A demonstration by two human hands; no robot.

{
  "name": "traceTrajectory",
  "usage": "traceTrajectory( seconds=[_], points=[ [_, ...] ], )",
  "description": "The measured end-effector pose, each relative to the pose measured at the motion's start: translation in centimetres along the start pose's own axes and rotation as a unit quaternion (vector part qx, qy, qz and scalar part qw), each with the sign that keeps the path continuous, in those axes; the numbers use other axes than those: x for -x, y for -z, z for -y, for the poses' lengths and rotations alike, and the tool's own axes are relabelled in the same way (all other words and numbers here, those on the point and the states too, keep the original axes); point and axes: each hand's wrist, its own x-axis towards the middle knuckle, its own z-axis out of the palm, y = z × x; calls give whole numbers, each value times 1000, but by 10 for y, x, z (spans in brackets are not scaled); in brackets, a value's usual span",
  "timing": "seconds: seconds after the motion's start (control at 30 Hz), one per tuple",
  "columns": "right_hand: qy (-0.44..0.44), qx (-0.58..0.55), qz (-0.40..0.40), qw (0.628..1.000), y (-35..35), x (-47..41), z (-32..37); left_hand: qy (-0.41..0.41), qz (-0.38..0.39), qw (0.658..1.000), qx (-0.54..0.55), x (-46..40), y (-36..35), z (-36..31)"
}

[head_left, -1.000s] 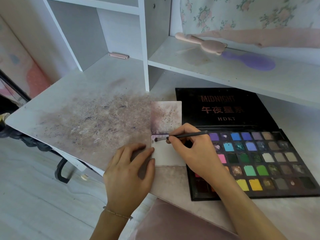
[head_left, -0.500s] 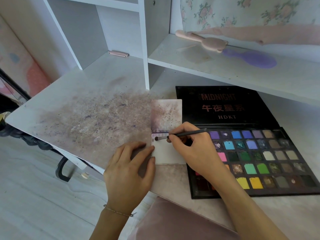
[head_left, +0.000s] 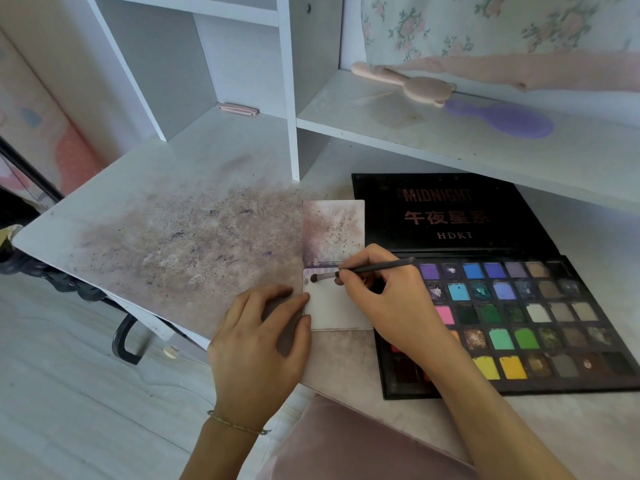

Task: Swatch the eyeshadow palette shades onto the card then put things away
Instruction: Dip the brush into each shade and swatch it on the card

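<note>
A white swatch card (head_left: 330, 311) lies on the desk, with a purple streak along its top edge. A second, stained card (head_left: 333, 230) lies just behind it. My right hand (head_left: 391, 299) pinches a thin dark brush (head_left: 367, 270), whose tip touches the white card's upper left corner. My left hand (head_left: 263, 341) lies flat on the desk, its thumb and forefinger steadying the card's left edge. The open black eyeshadow palette (head_left: 519, 313), with several coloured pans, sits to the right, partly hidden by my right wrist.
The desk (head_left: 180, 244) is smeared with powder left of the cards. A shelf unit stands behind, with a pink brush (head_left: 408, 81) and a purple brush (head_left: 502, 119) on its right shelf and a pink clip (head_left: 238, 109) in the left bay. A pink cushion (head_left: 346, 445) sits below.
The brush tip has stayed at the card's upper left corner, with only slight movement. My left hand has not moved.
</note>
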Motion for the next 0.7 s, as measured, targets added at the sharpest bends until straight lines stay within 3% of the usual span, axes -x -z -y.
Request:
traceTrajectory(
  seconds=[0.43, 0.7],
  points=[
    [7, -1, 14, 1000, 0, 1, -1, 0, 3, 1000, 0, 0, 0, -1],
    [53, -48, -60, 996, 2, 0, 2, 1, 3, 1000, 5, 0, 0, 1]
  ],
)
